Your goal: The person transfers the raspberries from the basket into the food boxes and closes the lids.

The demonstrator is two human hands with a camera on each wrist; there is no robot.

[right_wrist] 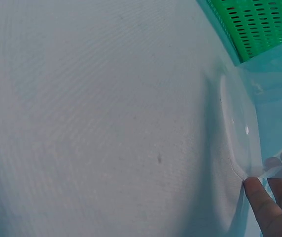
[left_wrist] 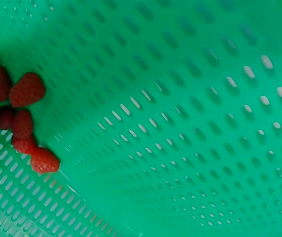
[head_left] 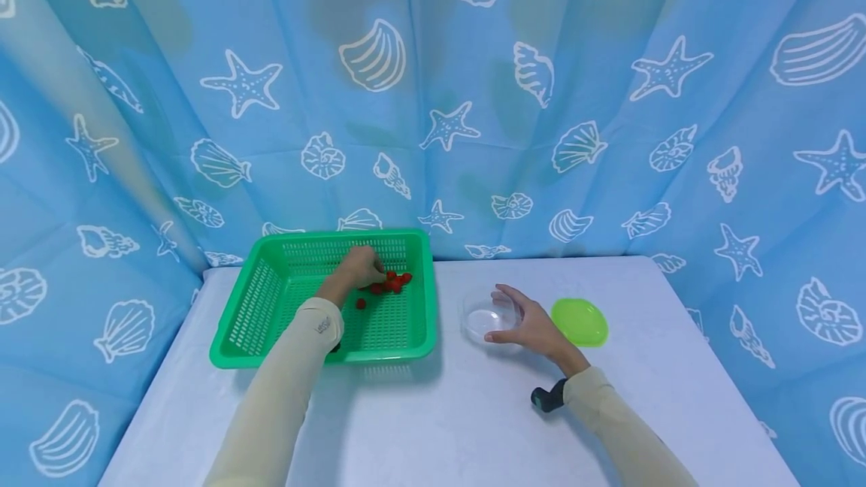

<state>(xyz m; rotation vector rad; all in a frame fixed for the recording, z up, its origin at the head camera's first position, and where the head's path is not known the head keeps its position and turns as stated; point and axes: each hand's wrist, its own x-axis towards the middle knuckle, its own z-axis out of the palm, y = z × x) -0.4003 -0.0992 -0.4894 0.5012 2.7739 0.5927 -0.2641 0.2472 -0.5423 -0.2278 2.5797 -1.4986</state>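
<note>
Left sleeve (head_left: pixel 279 398) cropped, raspberries (head_left: pixel 395 286) part-hidden

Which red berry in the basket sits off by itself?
In the head view, the lowest berry: bare basket separates it from the bunch by the left hand.

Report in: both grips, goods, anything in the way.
Left grip at red raspberries inside rectangular green plastic basket, pinch unclear. Right grip holding clear plastic container. Basket wall between raspberries and container.
</note>
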